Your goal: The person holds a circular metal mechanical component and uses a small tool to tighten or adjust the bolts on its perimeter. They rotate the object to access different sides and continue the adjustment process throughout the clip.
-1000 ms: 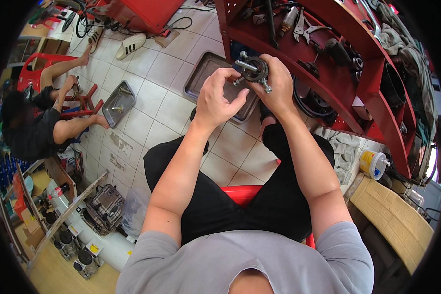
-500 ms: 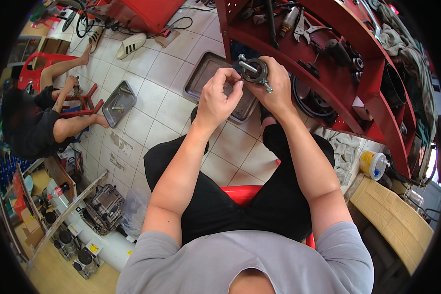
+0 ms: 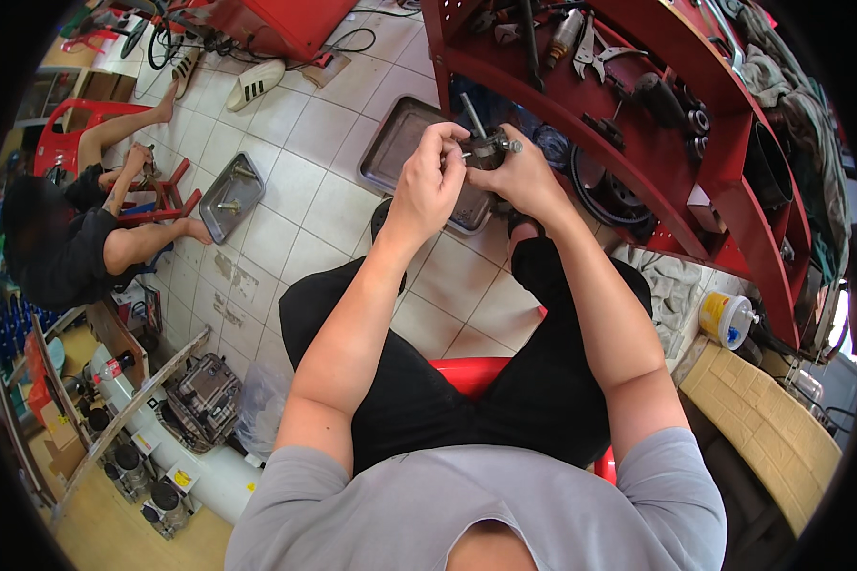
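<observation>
In front of me, above the tray, my right hand (image 3: 524,178) is wrapped round a dark, ring-shaped metal part (image 3: 487,152). A bright metal rod (image 3: 472,112) sticks up from this part, pointing away from me, and a bolt end (image 3: 515,147) juts out at its right. My left hand (image 3: 428,187) is closed at the part's left side, thumb and fingers pinched on a short, light metal pin (image 3: 464,155). Fingers hide some of the part, and the pin's far end is hard to see.
Below the hands lies a metal tray (image 3: 396,143) on the tiled floor. At the right stands a red tool shelf (image 3: 581,114) with pliers (image 3: 592,52). A white bucket (image 3: 726,319) is at the lower right. A seated co-worker (image 3: 57,233) is left, beside another tray (image 3: 230,195).
The ring-shaped part has been tilted in my right hand, so its rod now points up and away. My left fingers have come together on the pin at its left side.
</observation>
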Motion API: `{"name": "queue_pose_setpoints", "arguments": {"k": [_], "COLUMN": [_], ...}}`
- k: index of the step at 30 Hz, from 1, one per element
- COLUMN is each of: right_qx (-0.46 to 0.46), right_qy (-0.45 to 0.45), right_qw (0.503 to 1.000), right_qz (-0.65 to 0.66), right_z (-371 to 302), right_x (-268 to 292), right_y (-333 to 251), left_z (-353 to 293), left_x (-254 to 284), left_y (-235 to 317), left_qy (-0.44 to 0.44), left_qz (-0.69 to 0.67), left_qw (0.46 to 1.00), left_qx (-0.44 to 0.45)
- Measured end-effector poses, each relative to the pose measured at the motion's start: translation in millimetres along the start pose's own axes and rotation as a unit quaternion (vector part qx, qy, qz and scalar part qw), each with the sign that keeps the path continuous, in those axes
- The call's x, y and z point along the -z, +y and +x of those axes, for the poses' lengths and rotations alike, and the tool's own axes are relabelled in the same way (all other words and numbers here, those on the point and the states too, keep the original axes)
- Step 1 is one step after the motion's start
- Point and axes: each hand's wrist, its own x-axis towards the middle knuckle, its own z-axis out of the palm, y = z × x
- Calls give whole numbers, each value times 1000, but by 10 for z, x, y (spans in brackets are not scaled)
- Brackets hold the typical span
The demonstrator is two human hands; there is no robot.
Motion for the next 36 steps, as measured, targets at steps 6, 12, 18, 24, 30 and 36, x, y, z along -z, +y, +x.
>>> {"name": "queue_pose_setpoints", "arguments": {"k": [6, 12, 18, 24, 30, 36], "right_qx": [-64, 15, 28, 40, 111, 128], "right_qy": [-124, 5, 37, 6, 37, 82], "right_qw": [960, 984, 989, 991, 987, 986], "right_qz": [244, 177, 138, 125, 106, 73], "right_z": [20, 3, 22, 2, -61, -94], "right_x": [54, -90, -145, -151, -182, -218], "right_y": [8, 37, 107, 115, 87, 10], "left_z": [15, 19, 27, 12, 3, -11], "left_x": [-25, -60, -88, -96, -84, -88], "left_y": [-83, -128, -122, -132, -174, -199], "left_qy": [40, 45, 64, 76, 83, 84], "left_qz": [-120, -206, -202, -193, -200, -247], "left_qw": [990, 975, 975, 975, 972, 961], "left_qx": [66, 74, 64, 81, 89, 95]}}
